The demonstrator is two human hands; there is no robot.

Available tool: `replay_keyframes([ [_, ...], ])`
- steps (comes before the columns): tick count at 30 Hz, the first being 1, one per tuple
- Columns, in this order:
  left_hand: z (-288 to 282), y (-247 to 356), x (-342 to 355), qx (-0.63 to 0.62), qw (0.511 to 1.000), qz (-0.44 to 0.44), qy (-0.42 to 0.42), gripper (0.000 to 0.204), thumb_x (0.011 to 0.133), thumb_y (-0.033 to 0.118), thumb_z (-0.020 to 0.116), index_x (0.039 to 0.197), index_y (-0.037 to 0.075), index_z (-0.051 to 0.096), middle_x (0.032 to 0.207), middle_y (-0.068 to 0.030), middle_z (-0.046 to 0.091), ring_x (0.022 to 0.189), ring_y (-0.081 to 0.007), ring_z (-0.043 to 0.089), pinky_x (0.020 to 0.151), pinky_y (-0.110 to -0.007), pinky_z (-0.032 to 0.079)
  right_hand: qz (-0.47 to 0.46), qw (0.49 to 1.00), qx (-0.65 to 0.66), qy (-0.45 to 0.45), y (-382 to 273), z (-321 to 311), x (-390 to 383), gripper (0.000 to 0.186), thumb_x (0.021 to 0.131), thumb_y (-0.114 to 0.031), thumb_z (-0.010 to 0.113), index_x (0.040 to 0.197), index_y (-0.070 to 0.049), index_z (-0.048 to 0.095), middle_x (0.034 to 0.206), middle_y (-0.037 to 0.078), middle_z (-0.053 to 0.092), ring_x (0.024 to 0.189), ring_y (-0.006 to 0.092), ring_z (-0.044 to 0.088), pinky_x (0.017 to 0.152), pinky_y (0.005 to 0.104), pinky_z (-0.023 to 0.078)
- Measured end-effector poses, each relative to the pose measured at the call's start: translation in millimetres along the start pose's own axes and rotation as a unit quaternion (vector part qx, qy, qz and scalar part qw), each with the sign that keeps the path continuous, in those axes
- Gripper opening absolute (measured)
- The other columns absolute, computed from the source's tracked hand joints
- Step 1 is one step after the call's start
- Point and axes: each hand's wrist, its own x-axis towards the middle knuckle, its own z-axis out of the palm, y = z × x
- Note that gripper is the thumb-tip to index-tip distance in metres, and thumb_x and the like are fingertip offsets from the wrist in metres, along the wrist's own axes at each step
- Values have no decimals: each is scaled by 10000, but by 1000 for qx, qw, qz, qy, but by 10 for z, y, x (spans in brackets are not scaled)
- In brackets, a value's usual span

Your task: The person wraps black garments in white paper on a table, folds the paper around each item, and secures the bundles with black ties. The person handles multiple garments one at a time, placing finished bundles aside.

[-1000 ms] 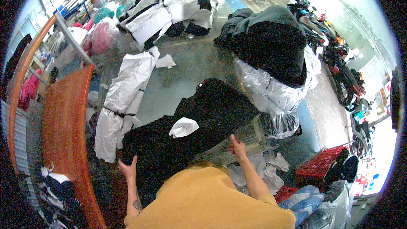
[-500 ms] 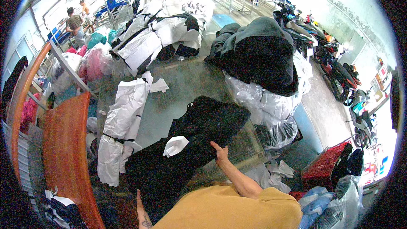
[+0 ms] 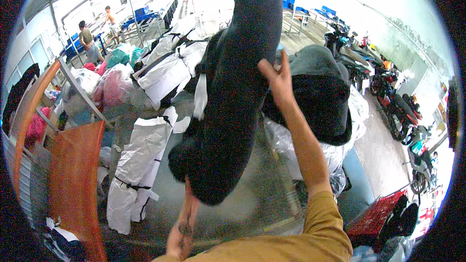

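Note:
A long black cloth bundle (image 3: 238, 97), thick and rolled or folded, stands steeply tilted above the table (image 3: 194, 223). Its lower end rests at my left hand (image 3: 191, 191), whose fingers are mostly hidden behind the dark cloth. Against the bundle's right side, higher up, is my right hand (image 3: 278, 80), with thumb and fingers spread apart. A white piece (image 3: 200, 98) hangs at the bundle's left edge. Left of it lies a white wrapped bundle (image 3: 131, 170), tied round with a dark strip.
A dark grey cloth heap (image 3: 315, 97) sits on clear plastic at the right. More white-and-black bundles (image 3: 170, 68) lie at the far side. An orange-brown panel (image 3: 75, 184) borders the left, a red crate (image 3: 376, 216) the lower right. Motorbikes (image 3: 388, 97) and two people stand farther off.
The black bundle has come up off the table and swung from lying slanted to nearly upright. Both my hands have moved up and forward with it.

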Motion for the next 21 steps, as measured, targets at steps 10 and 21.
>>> replay_keyframes([
  [10,797,22,3874,281,949,-140,26,938,779,745,705,1429,108,478,958,-132,654,967,-318,651,892,-516,529,-104,965,-236,-40,1086,-1341,-895,933,919,-28,693,1624,-112,88,1393,211,590,1016,258,700,823,351,577],
  [21,-1191,294,1872,897,376,233,-9,1064,783,531,790,1569,30,276,1598,-354,138,1476,-554,141,1199,-621,181,254,860,-398,-194,2594,-1855,-4067,919,864,-141,746,1594,-38,197,1356,232,589,915,287,730,783,388,585],
])
